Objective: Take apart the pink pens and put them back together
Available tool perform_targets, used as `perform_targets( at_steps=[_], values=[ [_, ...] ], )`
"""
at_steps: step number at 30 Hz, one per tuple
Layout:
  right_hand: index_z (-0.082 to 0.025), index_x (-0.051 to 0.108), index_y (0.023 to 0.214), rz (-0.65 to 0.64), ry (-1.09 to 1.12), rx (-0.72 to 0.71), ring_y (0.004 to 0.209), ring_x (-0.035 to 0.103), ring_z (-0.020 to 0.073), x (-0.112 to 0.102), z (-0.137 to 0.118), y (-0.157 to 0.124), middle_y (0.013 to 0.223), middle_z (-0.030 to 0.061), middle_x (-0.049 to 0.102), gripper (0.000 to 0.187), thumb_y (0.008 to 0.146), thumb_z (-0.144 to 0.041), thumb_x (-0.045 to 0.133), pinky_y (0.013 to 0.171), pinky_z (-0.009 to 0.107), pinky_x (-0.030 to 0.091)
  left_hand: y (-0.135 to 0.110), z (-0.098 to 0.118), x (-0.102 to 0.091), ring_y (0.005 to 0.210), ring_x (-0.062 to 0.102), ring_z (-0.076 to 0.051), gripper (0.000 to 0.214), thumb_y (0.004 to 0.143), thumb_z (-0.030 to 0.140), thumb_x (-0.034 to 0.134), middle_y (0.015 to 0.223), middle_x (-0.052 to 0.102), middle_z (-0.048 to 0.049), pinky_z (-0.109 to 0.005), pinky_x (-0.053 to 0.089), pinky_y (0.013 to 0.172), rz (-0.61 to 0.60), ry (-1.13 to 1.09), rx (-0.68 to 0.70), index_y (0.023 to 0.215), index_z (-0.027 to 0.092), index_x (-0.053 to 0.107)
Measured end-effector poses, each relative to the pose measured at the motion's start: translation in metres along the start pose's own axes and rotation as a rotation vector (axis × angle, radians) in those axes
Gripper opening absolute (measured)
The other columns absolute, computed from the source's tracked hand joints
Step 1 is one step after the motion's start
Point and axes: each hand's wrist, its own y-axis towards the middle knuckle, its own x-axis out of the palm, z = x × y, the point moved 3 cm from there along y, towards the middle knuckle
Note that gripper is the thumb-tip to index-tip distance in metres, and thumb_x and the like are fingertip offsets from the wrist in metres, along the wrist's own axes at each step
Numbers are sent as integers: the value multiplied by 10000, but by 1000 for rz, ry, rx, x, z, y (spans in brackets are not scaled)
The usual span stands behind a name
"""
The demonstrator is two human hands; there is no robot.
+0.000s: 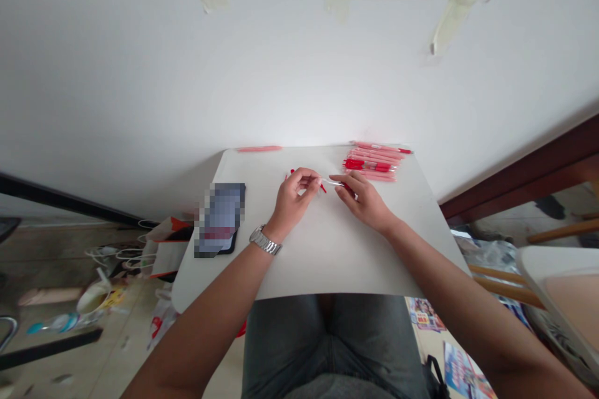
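Backed by a pale wall: white tabletop, over the lap. Above its middle, left hand and right hand, close together, fingertips nearly meeting. Near the left edge, lying flat, a dark phone. At the far right corner, a heap of pink and red pens, just beyond the right hand. Along the far edge, apart from the heap, one pink pen. On the left wrist, a metal watch. Between the hands, just above the tabletop, a thin refill, pinched at both ends: left fingers curled narrow round the red-tipped end, right fingers closed on the other.
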Motion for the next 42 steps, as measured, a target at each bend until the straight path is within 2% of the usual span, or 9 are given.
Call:
perform_targets(
  at_steps=[11, 17, 24, 36, 42],
  values=[
    [-177, 681, 1392, 8, 6, -20, 811, 559, 208, 2, 2, 0, 978, 84, 579, 428, 1116, -432, 476, 798, 376, 508, 0, -1, 1, 890, 729, -166, 225, 1007, 428, 689, 961, 740, -42, -292, 594, 849, -25, 44, 32, 1015, 203, 686],
    [-211, 659, 1447, -15, 34, -57, 892, 593, 234, 3, 1, -1, 990, 94, 589, 447, 1125, -431, 441, 850, 399, 530, 0, 0, 1, 888, 733, -161, 196, 1002, 398, 702, 976, 749, -42, -291, 594, 849, -26, 52, 51, 1026, 204, 707],
    [-207, 692, 1364, -66, 13, -63, 804, 591, 212, 3, -3, -1, 924, 78, 624, 396, 1119, -416, 461, 775, 372, 504, 0, -2, 0, 909, 742, -166, 203, 1000, 401, 704, 1002, 765, -50, -295, 594, 853, -21, 61, 48, 1056, 209, 736],
    [-223, 672, 1210, -73, 125, 63, 774, 625, 181, 5, -2, -1, 928, 48, 713, 282, 1070, -431, 542, 717, 323, 507, -1, -1, 0, 933, 738, -175, 225, 1002, 414, 699, 1049, 785, -61, -304, 591, 867, -14, 66, 39, 1099, 218, 755],
    [-228, 639, 1217, -46, 274, 151, 914, 728, 214, 7, 5, -1, 1028, 75, 782, 346, 1059, -527, 565, 807, 361, 569, -1, 0, -1, 922, 733, -178, 232, 999, 427, 697, 1036, 783, -58, -306, 589, 866, -4, 91, 38, 1082, 219, 759]
  ],
)
